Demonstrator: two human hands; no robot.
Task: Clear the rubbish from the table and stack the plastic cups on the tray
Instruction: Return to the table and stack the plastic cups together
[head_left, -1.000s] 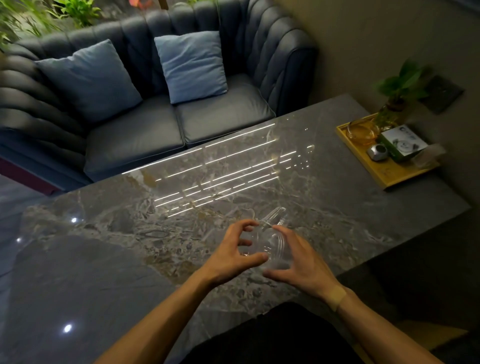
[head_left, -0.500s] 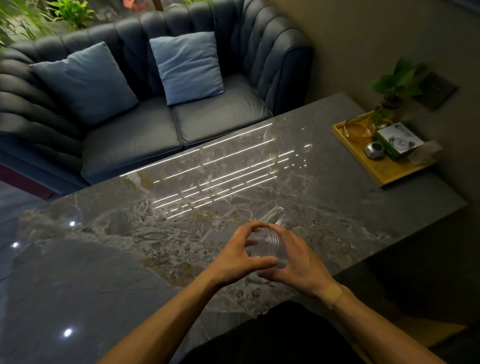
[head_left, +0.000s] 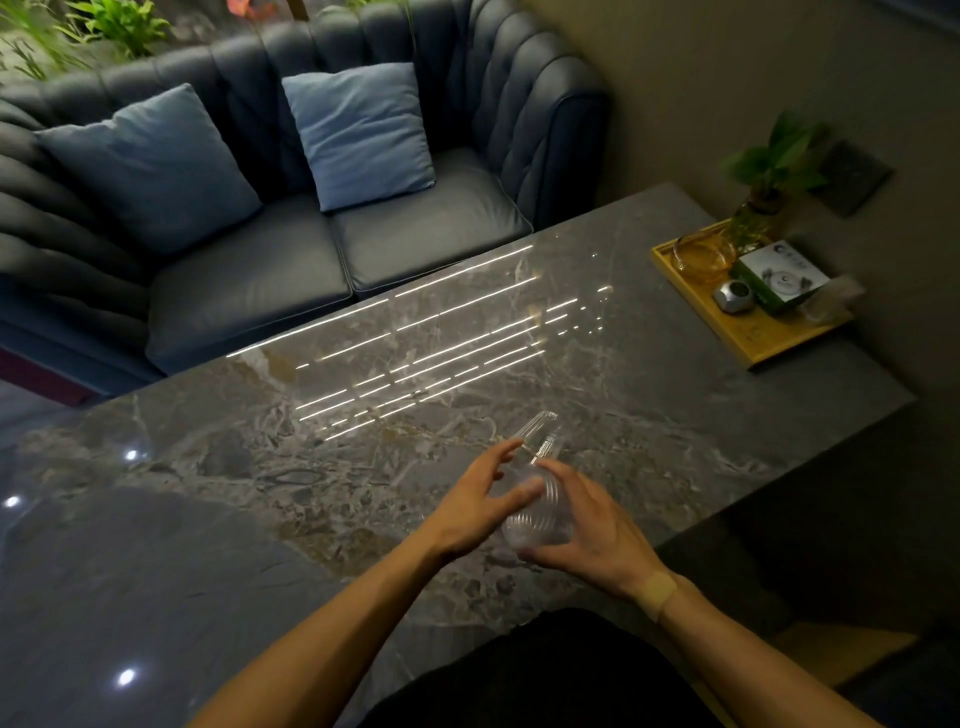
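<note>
Head view: clear cups (head_left: 537, 512) btwn both hands (head_left: 540, 512) over table (head_left: 260, 519)

Clear plastic cups (head_left: 537, 499) mostly covered by right hand (head_left: 592, 530) and left hand (head_left: 475, 506), so cup count and how deep they nest can't be read (transparent on grey marble doesn't help). Both forearms run off the bottom edge. On the wooden tray (head_left: 748, 338), the potted plant (head_left: 774, 171) is motion-blurred and the box (head_left: 779, 275) print is too small to read.
</note>
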